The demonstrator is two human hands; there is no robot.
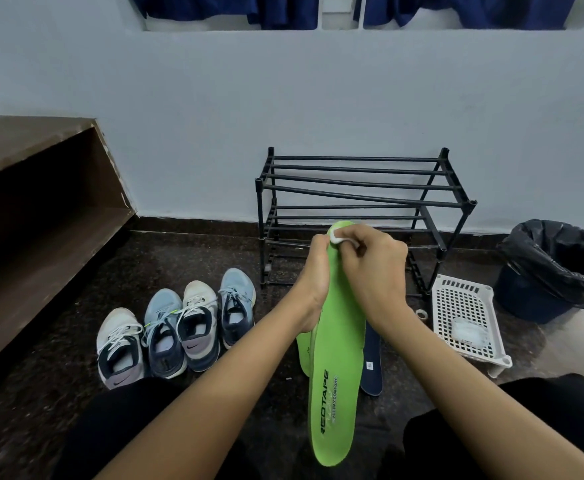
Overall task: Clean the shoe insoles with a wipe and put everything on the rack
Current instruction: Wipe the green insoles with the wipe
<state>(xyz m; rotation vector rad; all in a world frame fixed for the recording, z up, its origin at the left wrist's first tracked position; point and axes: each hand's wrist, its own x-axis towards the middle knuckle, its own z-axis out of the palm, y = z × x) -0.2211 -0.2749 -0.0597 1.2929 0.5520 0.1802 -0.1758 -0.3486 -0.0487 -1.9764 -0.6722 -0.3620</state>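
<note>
I'm mid-wipe, nothing racked
Left grip (313,268) clamps insole (335,362), right grip (375,263) pinches wipe (337,237) at its toe; shoes (176,327) wait lower left

Green insole (332,375), lower centre of frame: black "REDTAPE" lengthwise near the heel end, with smaller "ALL-DAY COMFORT" beside it. Swoosh logo on the heels of the leftmost white sneaker (119,344) and the other white sneaker (197,323), lower left. The label on the navy insole (373,372) is too small to read.

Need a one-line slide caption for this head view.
Left hand holds a green insole while the right hand presses a white wipe to its toe end, black rack behind.
</note>
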